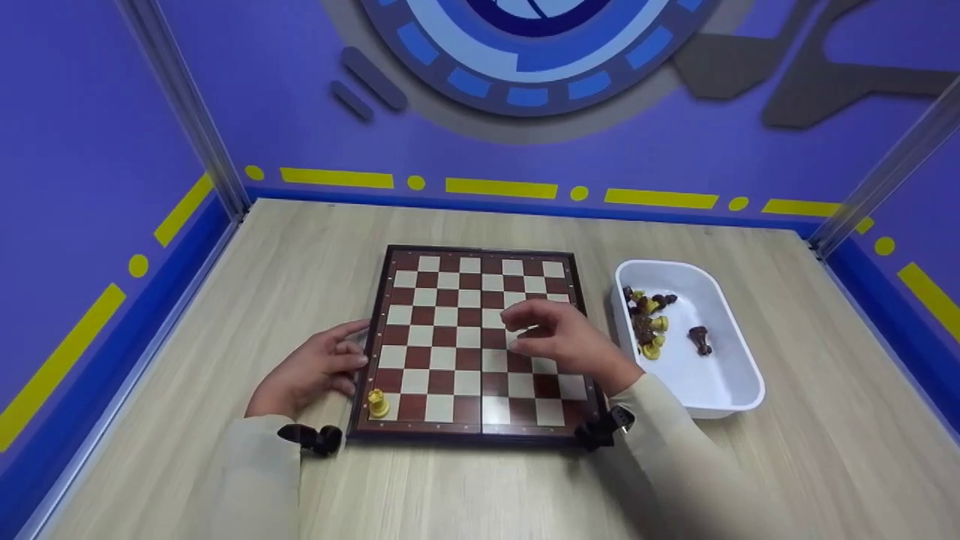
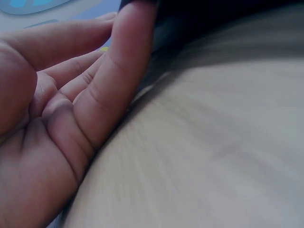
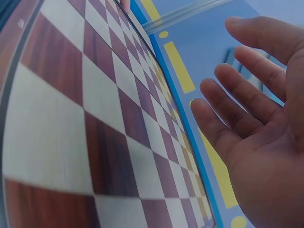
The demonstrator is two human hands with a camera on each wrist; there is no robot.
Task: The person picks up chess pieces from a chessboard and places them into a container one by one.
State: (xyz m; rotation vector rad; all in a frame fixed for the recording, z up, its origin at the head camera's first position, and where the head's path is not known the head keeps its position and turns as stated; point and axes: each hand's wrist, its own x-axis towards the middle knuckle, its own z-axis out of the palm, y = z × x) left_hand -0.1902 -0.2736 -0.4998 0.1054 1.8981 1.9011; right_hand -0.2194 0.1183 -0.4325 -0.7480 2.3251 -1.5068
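Observation:
A chessboard point(image 1: 441, 339) with dark red and cream squares lies flat on the table. One gold rook point(image 1: 377, 403) stands upright on its near left corner square. My left hand point(image 1: 306, 373) rests beside the board's left edge, fingertips right at the rim and fingers loosely bent. In the left wrist view, a finger point(image 2: 124, 61) reaches up to the board's dark edge. Over the right half of the board hovers my right hand point(image 1: 571, 343), thumb and fingers spread apart. The right wrist view shows this palm point(image 3: 270, 175) holding nothing.
To the right of the board stands a white plastic tray point(image 1: 712, 382). Several gold and dark chess pieces point(image 1: 646, 322) are heaped along its left side, and one dark piece point(image 1: 700, 340) lies apart from them. Blue-purple panels point(image 1: 465, 150) wall in the wooden table.

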